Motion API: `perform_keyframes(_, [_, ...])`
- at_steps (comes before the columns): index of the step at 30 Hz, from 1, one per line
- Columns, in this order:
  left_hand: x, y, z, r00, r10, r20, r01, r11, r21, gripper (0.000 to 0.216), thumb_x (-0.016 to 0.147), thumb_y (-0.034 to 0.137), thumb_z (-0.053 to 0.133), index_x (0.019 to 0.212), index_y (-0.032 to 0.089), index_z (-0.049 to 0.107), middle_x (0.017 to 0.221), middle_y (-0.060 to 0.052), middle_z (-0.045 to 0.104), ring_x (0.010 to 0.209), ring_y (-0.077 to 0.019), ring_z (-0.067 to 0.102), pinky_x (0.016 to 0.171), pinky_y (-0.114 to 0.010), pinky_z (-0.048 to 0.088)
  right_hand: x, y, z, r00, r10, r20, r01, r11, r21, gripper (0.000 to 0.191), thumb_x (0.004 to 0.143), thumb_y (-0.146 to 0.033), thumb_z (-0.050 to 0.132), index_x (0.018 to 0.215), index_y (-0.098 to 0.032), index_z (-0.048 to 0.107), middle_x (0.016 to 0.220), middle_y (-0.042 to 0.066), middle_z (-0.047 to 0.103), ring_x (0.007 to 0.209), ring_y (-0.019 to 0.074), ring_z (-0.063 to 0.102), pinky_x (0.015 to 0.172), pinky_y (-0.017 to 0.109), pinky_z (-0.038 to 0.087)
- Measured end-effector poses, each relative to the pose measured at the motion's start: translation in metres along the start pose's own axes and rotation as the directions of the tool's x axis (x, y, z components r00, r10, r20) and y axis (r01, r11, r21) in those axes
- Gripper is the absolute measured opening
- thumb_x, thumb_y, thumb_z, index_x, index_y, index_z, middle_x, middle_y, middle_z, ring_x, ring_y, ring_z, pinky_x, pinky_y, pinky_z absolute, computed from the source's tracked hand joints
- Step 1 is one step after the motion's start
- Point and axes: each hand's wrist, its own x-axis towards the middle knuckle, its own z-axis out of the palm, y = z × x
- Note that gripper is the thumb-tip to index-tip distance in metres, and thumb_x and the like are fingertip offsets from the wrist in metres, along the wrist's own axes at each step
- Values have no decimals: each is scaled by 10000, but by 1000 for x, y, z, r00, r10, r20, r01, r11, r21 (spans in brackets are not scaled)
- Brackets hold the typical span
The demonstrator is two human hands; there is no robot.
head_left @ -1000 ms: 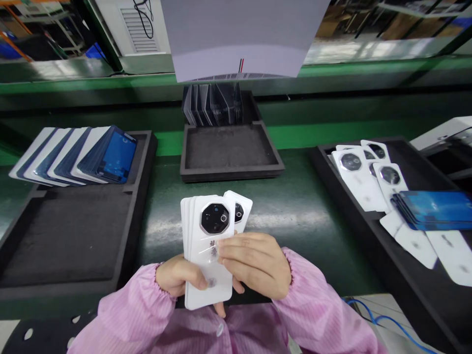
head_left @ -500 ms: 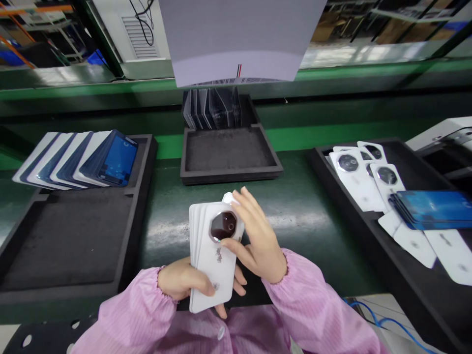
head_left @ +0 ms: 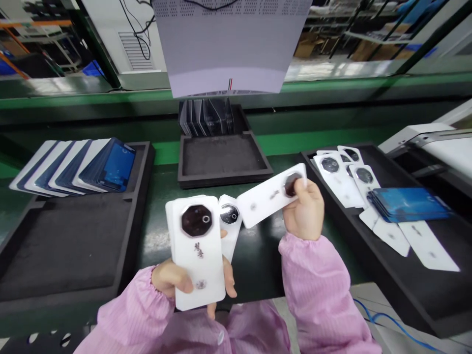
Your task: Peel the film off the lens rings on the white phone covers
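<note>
A: Head view: what is gripped?
B: A fanned stack of glossy white rectangular phone-back panels [head_left: 201, 263] by the left hand [head_left: 167, 278]; by the right hand [head_left: 306, 214], one white panel with octagonal dark lens window [head_left: 263, 201] is pinched above the dark-green tabletop [head_left: 258, 260].
A: Step?
B: Singling out, apparently (lens end pinched); steady control seems called for.

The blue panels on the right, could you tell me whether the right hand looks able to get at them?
Probably not directly: the right hand grips a white panel, though nothing lies on top of the blue panels.
</note>
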Motion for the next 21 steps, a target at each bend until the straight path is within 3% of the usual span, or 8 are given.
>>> perform_keyframes(2, [-2, 2, 1, 997, 71, 9, -71, 997, 5, 842, 560, 176, 607, 1353, 274, 344, 1005, -116, 634, 934, -337, 613, 496, -338, 546, -9, 6, 5, 983, 5, 181, 36, 975, -221, 262, 696, -389, 685, 803, -184, 561, 696, -32, 565, 612, 116, 527, 603, 243, 433])
perform_keyframes(6, [-1, 4, 3, 998, 26, -57, -25, 999, 24, 865, 624, 179, 604, 1405, 255, 238, 1034, -143, 627, 960, -347, 614, 499, -306, 525, -40, 24, 22, 827, 63, 559, 338, 738, -583, 212, 792, -388, 601, 841, -182, 613, 720, 16, 595, 678, 174, 533, 648, 302, 447])
perform_keyframes(8, [0, 3, 3, 995, -39, -89, 41, 999, 23, 862, 649, 170, 601, 1416, 237, 213, 1062, -154, 622, 986, -345, 608, 518, -304, 526, -49, 32, 27, 768, 15, 641, 517, 575, -634, 209, 806, -369, 591, 865, -175, 639, 804, 70, 603, 791, 231, 531, 737, 385, 457])
perform_keyframes(11, [0, 1, 1, 989, -82, -124, 89, 995, 50, 790, 648, 162, 605, 1380, 215, 313, 1084, -157, 620, 994, -343, 604, 519, -298, 525, -50, 36, 27, 755, -86, 650, 616, 433, -658, 195, 838, -278, 532, 936, -161, 653, 1006, 151, 570, 977, 310, 489, 822, 517, 428])
perform_keyframes(13, [0, 0, -1, 982, -106, -156, 121, 989, 85, 639, 650, 173, 597, 1276, 173, 472, 1089, -158, 622, 1002, -343, 598, 516, -290, 523, -48, 32, 26, 756, -192, 626, 623, 506, -596, 223, 863, -217, 474, 1015, -162, 627, 1112, 163, 529, 1059, 308, 470, 863, 541, 416])
perform_keyframes(16, [0, -2, -4, 953, -187, -238, 229, 959, 164, 393, 669, 198, 567, 1045, 109, 643, 1029, -155, 653, 884, -291, 646, 517, -267, 513, -50, 17, 25, 743, -313, 592, 575, 751, -325, 177, 851, -214, 527, 1010, -189, 601, 1093, 115, 531, 1045, 244, 517, 897, 468, 443])
perform_keyframes(18, [0, -3, -4, 922, -236, -307, 306, 931, 201, 360, 666, 206, 556, 989, 97, 670, 943, -137, 683, 663, -212, 666, 492, -250, 493, -54, 8, 26, 737, -262, 623, 459, 870, -177, 126, 807, -235, 614, 929, -205, 608, 1039, 79, 547, 994, 215, 552, 870, 419, 479])
perform_keyframes(21, [2, -4, -2, 885, -266, -381, 368, 903, 224, 380, 632, 217, 575, 984, 117, 674, 865, -100, 699, 489, -147, 616, 456, -238, 460, -62, 0, 29, 710, -105, 696, 290, 945, -153, 132, 748, -271, 689, 838, -203, 621, 989, 63, 551, 934, 206, 575, 800, 389, 526])
